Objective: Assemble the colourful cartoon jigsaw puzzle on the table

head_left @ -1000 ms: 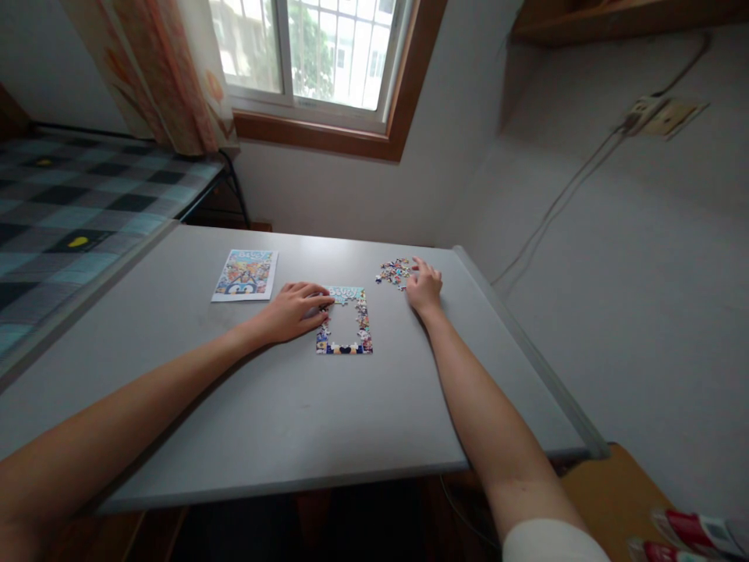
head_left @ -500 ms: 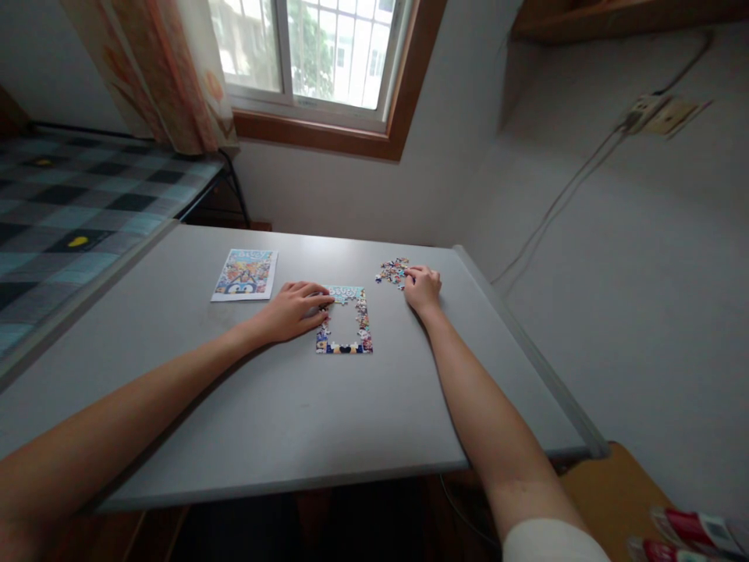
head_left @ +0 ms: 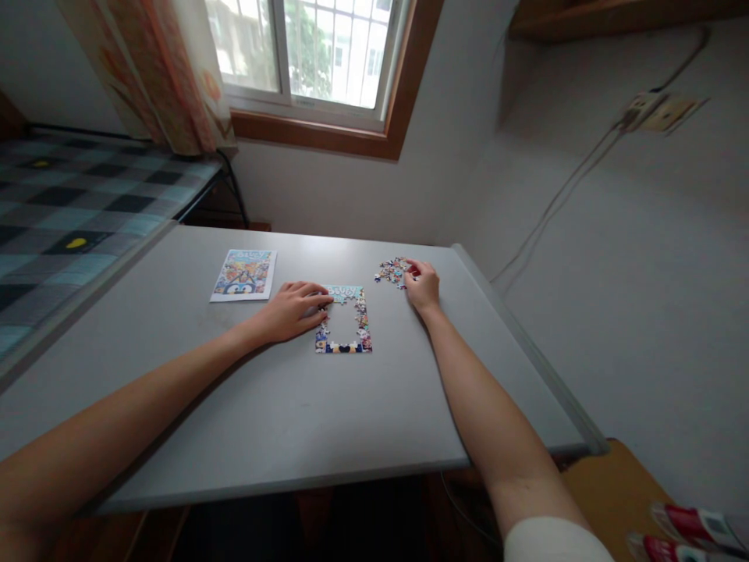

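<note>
A puzzle border (head_left: 366,343) lies joined on the grey table, with bare tabletop inside its frame. Spread over its upper left side is my left hand (head_left: 297,308), open, fingertips resting on the edge pieces and hiding part of them. A small heap of loose puzzle pieces (head_left: 389,271) lies farther back to the right. My right hand (head_left: 422,286) is at the heap's right edge, its fingers bent, with a gap between thumb and forefinger. I make out no piece in that gap. To the left lies a printed picture sheet (head_left: 244,275) with a colourful cartoon design.
The grey table (head_left: 281,421) stands near a window (head_left: 328,55) and the right wall. A checked bed (head_left: 99,187) adjoins it on the left. Cables (head_left: 553,204) run down from a wall socket (head_left: 649,111). Red-labelled bottles (head_left: 696,523) lie at the lower right.
My right hand's fingers have lifted and parted at the edge of the heap, opening a gap beside the thumb. My left hand and the puzzle border stay where they were.
</note>
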The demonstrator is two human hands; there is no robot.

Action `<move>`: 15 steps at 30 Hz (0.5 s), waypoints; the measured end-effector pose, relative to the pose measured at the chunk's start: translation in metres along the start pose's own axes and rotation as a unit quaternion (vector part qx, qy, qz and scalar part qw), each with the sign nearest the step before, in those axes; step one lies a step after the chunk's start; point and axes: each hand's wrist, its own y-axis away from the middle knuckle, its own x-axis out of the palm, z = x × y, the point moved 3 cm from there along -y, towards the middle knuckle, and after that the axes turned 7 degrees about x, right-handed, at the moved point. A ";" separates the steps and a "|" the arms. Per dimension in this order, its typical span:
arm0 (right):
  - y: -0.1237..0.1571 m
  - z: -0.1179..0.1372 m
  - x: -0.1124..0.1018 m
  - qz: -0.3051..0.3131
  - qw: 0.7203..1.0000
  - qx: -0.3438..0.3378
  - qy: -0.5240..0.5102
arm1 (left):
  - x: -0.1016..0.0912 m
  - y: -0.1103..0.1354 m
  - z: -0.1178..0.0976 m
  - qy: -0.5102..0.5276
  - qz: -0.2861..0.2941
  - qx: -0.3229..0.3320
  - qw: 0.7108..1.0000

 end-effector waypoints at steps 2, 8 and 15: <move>0.000 0.003 0.000 0.002 0.994 0.002 -0.110 | 0.000 0.000 0.000 -0.002 -0.001 0.002 1.000; 0.013 0.022 0.013 0.137 0.926 0.035 -0.350 | 0.000 0.000 0.001 0.004 0.002 -0.001 1.000; 0.034 0.043 0.016 0.239 0.885 0.063 -0.395 | -0.002 -0.001 -0.001 0.004 0.005 -0.004 1.000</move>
